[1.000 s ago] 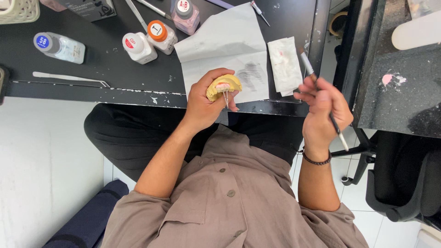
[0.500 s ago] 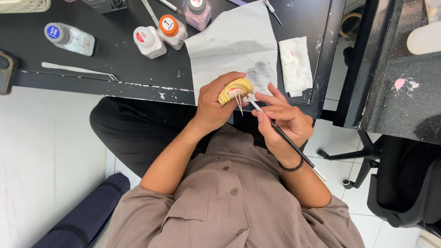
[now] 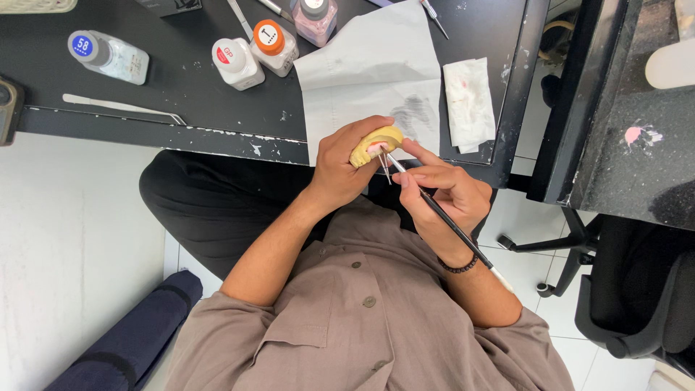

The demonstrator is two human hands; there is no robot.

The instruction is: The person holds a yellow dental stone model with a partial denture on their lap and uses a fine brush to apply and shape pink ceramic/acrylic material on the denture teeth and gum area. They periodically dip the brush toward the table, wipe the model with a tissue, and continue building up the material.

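Both hands closed | left hand [image 3: 346, 165] grips yellow dental model [image 3: 376, 143] — right hand [image 3: 441, 194] pinches brush [image 3: 441, 216], tip touching model

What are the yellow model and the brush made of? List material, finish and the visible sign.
Yellow dental model in the left hand: likely cast plaster or stone, matte, chalky-looking.
Brush in the right hand: thin black handle with slight sheen, painted wood or plastic; cannot tell which.

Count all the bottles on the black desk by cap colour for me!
Blue cap bottle: 1
White and red cap bottle: 1
Orange cap bottle: 1
Grey cap bottle: 1
Total: 4
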